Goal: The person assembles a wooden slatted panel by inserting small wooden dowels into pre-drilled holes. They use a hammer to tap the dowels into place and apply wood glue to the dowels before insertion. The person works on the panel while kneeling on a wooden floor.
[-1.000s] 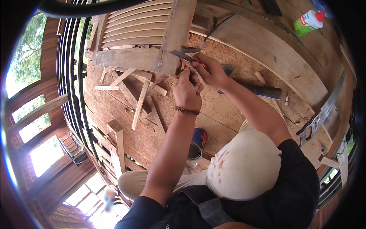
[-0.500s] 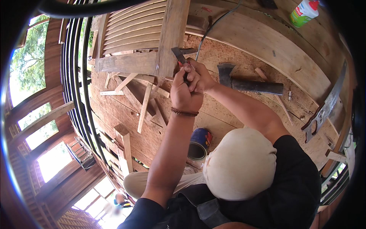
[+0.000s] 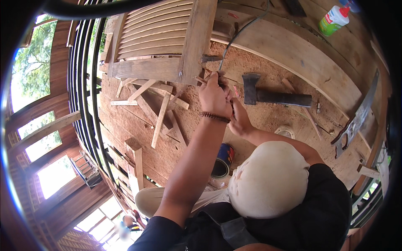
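Note:
My left hand [image 3: 214,98] is closed, with the brown end of a small wooden stick [image 3: 200,79] poking out by its fingers, close to the corner of a slatted wooden shutter [image 3: 182,73]. Just below and to the right, my right hand [image 3: 242,120] is curled shut around a hand tool [image 3: 235,91]. Only a slim red part of that tool shows; my fingers cover the rest. A dark wooden stub [image 3: 211,58] juts from the shutter's edge beyond my hands. An axe [image 3: 276,94] with a dark handle lies to the right.
Several offcuts [image 3: 161,119] lie on the dusty plank floor at left. A handsaw [image 3: 356,121] rests at far right, a glue bottle [image 3: 335,20] at the upper right. Between my legs and the work stands a blue can [image 3: 225,155]. A cable [image 3: 238,33] crosses a long board [image 3: 289,50].
My right hand has drawn back toward me, away from the shutter's edge, with the tool. The dark blade seen earlier is now hidden. My left hand has shifted slightly right.

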`<state>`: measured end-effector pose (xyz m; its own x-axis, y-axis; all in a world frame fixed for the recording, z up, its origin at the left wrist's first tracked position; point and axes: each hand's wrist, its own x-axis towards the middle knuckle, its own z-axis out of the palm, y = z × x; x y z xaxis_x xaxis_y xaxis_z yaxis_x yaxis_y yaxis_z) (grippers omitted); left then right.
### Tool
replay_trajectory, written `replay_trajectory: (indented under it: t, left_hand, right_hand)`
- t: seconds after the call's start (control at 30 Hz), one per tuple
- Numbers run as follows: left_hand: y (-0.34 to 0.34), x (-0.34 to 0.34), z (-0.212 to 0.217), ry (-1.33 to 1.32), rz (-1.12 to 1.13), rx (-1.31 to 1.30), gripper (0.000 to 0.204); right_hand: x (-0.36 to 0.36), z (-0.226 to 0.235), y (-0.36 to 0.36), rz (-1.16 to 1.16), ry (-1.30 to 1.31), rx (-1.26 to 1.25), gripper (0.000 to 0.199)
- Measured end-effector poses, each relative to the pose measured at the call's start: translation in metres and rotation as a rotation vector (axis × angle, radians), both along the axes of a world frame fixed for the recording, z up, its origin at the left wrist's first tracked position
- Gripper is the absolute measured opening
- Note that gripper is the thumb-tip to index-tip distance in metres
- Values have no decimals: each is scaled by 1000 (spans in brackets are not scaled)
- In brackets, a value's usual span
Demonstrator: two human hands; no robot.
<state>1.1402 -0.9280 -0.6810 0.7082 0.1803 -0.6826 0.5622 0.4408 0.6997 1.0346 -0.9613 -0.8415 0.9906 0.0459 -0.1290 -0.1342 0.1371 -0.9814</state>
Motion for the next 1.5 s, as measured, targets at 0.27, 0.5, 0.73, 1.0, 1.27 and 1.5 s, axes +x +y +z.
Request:
replay_trajectory:
  t: [0.27,0.5,0.73,1.0,1.27,1.5]
  left_hand:
    - [-11,0,-9,-6,147,-24,20]
    - [-19,-2,-17,-5,126,-57,18]
    - [-13,-1,-32,-72,196,50,17]
    - [-15,-4,-34,-79,113,33,18]
    - [-7,-7,-32,-111,87,-3,20]
    - [-1,-7,-41,-136,54,61,21]
  right_hand:
    - [45,47,-7,47,318,848,28]
    - [95,-43,12,176,158,970,58]
    - [93,-13,-1,245,203,982,29]
    - [89,-23,-1,303,266,1518,35]
    - [81,1,9,183,229,1185,37]
    - [77,8,6,156,156,1029,38]
